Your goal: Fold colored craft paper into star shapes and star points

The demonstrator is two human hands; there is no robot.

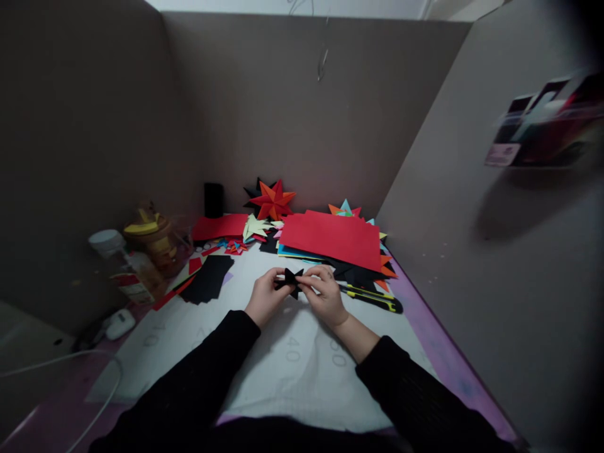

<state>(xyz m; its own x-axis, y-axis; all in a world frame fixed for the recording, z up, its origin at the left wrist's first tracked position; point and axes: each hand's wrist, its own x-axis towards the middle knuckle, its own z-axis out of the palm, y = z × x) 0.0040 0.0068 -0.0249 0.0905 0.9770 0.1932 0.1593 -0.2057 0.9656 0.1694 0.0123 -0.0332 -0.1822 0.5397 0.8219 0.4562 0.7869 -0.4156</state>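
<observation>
- Widest of all from where I stand is the white sheet (264, 385), printed with numbers, spread under the person's forearms.
- On it, toward the back, sits a stack of red paper (333, 239), with black and blue pieces showing underneath.
- Off to the left there's a loose fan of black paper (207, 280), the pieces overlapping.
- Then the hands, close together in the middle. The left hand (264, 299) has its thumb and fingers drawn narrow on one side of a small black piece; the right hand (328, 302) pinches it from the other side, fingertips nearly meeting the left's.
- Just beside the right hand lies a yellow-and-black tool (372, 298), perhaps a cutter; no hand is on it.
- Smallest here is the black folded star (292, 274), held between both hands, points sticking out above and below the fingers. It looks like paper, so I'd call it next to weightless, springy at the folds, not very slippery. The tips would bend or crush first. Best grip is a light pinch on the thicker folded layers near the middle, with the points left free; squeezing hard could flatten it or leave stray creases.
</observation>
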